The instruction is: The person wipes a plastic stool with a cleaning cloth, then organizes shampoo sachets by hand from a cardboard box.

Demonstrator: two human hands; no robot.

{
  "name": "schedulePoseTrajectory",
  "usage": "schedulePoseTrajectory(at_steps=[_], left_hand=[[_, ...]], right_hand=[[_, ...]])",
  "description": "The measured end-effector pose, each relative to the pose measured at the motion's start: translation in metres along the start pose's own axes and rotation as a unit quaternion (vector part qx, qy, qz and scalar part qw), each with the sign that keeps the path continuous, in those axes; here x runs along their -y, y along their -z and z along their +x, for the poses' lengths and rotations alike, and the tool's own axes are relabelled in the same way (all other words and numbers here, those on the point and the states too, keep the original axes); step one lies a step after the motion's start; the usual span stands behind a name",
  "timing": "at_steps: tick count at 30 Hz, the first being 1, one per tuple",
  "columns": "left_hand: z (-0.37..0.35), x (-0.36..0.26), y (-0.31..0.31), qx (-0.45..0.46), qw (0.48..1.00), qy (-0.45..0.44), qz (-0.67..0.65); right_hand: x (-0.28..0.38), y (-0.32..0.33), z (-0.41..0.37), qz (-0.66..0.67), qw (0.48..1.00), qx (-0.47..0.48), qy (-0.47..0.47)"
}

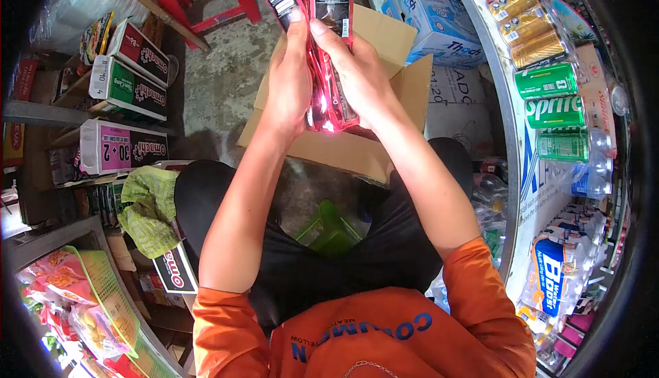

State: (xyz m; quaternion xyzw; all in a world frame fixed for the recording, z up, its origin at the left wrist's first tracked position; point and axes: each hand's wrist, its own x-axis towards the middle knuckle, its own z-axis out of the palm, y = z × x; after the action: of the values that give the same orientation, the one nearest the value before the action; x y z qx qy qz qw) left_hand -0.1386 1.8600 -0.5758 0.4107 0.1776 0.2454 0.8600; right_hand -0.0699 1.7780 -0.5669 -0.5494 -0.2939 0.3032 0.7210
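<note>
Several long, narrow red and black packets (332,1) are held upright between my two hands at the top centre. My left hand (290,79) wraps round their left side, its thumb lying on a packet. From the right, my right hand (355,76) grips the same packets, with its thumb pressed on their front. Some shiny red packets show between the palms. Behind and below the hands stands an open cardboard box (343,158); its flaps are spread, and the hands and packets hide most of its inside.
A red stool (206,16) and a wooden pole stand at the upper left. Omachi cartons (130,146) fill the left shelf. A blue and white carton (439,18) lies behind the box. Drink cans (555,112) and bottles line the right. A green stool (329,230) shows between the legs.
</note>
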Motion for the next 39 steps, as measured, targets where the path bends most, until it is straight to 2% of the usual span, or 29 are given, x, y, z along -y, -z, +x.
schedulePoseTrajectory(at_steps=[2,9,11,12,14,15,17,18,19,21,25,27,30,32,36,38,39], left_hand=[[0.001,-0.001,0.003,-0.008,0.999,0.032,0.000],[0.002,-0.001,0.007,0.011,0.999,0.007,-0.035],[-0.002,-0.004,0.007,-0.053,0.997,0.023,0.058],[-0.003,-0.003,0.005,-0.051,0.997,0.022,0.058],[-0.005,0.002,0.003,-0.104,0.975,-0.129,0.149],[-0.004,0.004,0.007,-0.104,0.975,-0.130,0.149],[0.000,0.010,0.015,-0.173,0.951,-0.140,0.214],[-0.002,0.007,0.015,-0.198,0.934,-0.144,0.258],[-0.003,0.006,0.014,-0.200,0.934,-0.145,0.259],[-0.008,0.003,0.007,-0.215,0.875,-0.130,0.414],[-0.009,-0.007,0.001,-0.164,0.872,-0.089,0.452],[-0.004,-0.004,0.005,-0.159,0.872,-0.115,0.449],[-0.003,-0.004,0.006,-0.155,0.878,-0.132,0.433],[-0.004,-0.009,0.005,-0.155,0.871,-0.084,0.458],[-0.002,-0.007,0.012,-0.149,0.868,-0.076,0.468],[0.000,0.004,0.017,-0.142,0.933,-0.112,0.313],[0.000,0.010,0.017,-0.142,0.932,-0.111,0.314]], right_hand=[[0.000,0.002,0.001,0.010,0.999,0.008,-0.049],[-0.008,0.001,0.004,0.104,0.992,0.017,-0.074],[-0.010,0.002,0.004,-0.016,0.998,-0.028,-0.053],[-0.011,0.003,0.005,-0.016,0.998,-0.029,-0.051],[-0.013,0.004,0.004,-0.130,0.988,-0.070,0.038],[-0.010,0.004,0.005,-0.129,0.988,-0.069,0.039],[-0.004,0.003,0.004,-0.073,0.996,-0.020,-0.043],[-0.010,0.000,0.007,-0.120,0.992,-0.026,-0.025],[-0.013,-0.001,0.004,-0.191,0.980,-0.056,-0.011],[-0.008,-0.008,-0.007,-0.249,0.963,-0.104,-0.023],[-0.017,0.002,-0.002,-0.231,0.967,-0.105,0.027],[-0.019,0.001,-0.001,-0.230,0.960,-0.128,0.099],[-0.012,0.001,-0.002,-0.308,0.938,-0.130,0.091],[-0.002,0.002,-0.003,-0.326,0.932,-0.123,0.097],[-0.003,0.002,-0.002,-0.340,0.925,-0.111,0.126],[-0.005,0.000,-0.005,-0.328,0.932,-0.120,0.092],[-0.007,-0.002,-0.007,-0.317,0.938,-0.130,0.058]])
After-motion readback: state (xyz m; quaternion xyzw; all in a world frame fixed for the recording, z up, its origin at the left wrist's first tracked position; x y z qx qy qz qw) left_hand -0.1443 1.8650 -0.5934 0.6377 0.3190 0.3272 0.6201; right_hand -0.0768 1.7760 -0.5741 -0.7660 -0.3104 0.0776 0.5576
